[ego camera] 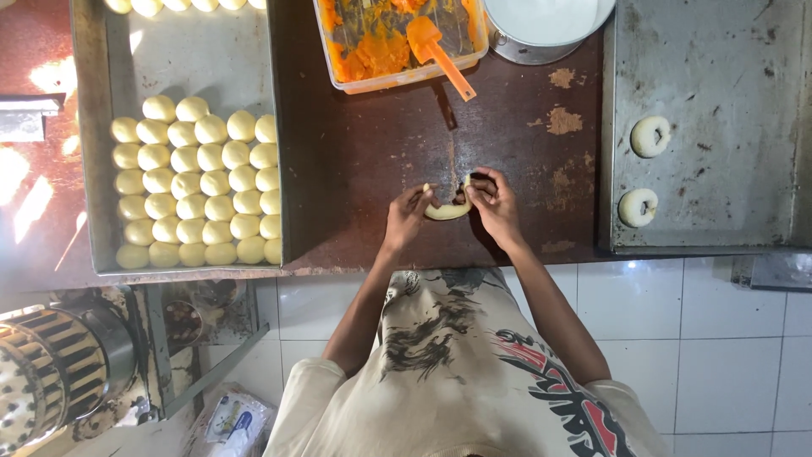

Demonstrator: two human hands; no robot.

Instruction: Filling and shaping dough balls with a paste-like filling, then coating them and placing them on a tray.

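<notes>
Both hands work on one soft piece of dough (447, 210) that lies on the brown table (364, 169), right in front of the person. The left hand (408, 213) pinches one end and the right hand (493, 203) pinches the other, so the fingers of both are closed on the dough.

The dough is bent into a curve. If the fingers pull too hard, it could tear or get too thin. If the ends are not pressed well, the ring could pop open, unlike the two dough rings (650, 136) on the metal tray (727, 51). It could also stick to the table.
</notes>
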